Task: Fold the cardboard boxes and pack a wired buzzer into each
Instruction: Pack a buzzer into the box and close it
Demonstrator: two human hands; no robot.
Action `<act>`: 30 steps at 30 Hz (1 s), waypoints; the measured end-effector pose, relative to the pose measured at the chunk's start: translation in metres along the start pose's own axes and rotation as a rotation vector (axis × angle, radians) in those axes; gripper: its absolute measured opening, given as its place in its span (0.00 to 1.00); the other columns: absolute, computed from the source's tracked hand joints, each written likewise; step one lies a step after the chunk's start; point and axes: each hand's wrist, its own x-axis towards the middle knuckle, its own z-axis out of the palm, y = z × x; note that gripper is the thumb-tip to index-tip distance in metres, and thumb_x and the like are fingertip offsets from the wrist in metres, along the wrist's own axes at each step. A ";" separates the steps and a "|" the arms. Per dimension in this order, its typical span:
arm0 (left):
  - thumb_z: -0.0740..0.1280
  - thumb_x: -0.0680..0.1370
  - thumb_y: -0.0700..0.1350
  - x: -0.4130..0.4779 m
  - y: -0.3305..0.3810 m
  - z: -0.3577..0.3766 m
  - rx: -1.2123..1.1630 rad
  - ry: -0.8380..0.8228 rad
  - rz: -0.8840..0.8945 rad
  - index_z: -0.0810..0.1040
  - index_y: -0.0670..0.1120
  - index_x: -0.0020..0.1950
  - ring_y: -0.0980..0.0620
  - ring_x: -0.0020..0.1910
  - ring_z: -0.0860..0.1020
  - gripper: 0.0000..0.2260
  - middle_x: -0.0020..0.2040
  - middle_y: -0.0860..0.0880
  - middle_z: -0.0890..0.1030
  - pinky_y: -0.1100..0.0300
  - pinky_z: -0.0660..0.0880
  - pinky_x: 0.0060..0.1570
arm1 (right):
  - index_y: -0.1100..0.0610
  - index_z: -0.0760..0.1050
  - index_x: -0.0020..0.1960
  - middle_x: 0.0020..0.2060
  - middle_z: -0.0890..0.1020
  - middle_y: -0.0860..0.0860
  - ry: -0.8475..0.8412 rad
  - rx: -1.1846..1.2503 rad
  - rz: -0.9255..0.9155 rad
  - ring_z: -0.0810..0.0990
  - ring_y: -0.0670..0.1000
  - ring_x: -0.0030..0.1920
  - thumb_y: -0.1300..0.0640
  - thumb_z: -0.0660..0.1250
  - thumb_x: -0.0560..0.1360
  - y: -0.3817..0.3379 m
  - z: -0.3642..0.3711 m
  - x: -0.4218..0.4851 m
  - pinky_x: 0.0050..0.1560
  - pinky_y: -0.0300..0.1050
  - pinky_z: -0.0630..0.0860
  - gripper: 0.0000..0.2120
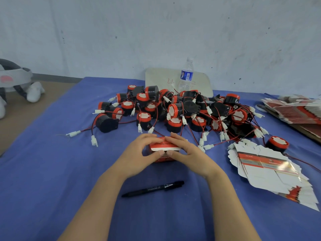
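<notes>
A small red and white cardboard box (164, 147) stands on the blue cloth at the middle of the table. My left hand (139, 154) grips its left side, fingers over the top and thumb on the front flap. My right hand (186, 153) grips its right side the same way. What is inside the box is hidden. Behind it lies a heap of black and red wired buzzers (175, 110) with white plugs. One more buzzer (277, 144) sits apart at the right. A fanned stack of flat unfolded boxes (267, 168) lies to the right of my hands.
A black pen (153, 188) lies on the cloth between my forearms. A water bottle (186, 75) stands on a white board (161, 79) at the back. More flat boxes (295, 110) are piled at the far right. A grey and white headset (15, 80) lies off the table's left.
</notes>
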 end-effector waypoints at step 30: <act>0.58 0.76 0.58 0.001 0.005 0.003 -0.203 -0.088 -0.022 0.74 0.66 0.56 0.77 0.58 0.67 0.11 0.59 0.74 0.69 0.79 0.68 0.50 | 0.47 0.80 0.58 0.68 0.71 0.42 0.094 0.244 0.000 0.69 0.41 0.68 0.59 0.66 0.77 0.007 -0.001 0.004 0.59 0.36 0.73 0.13</act>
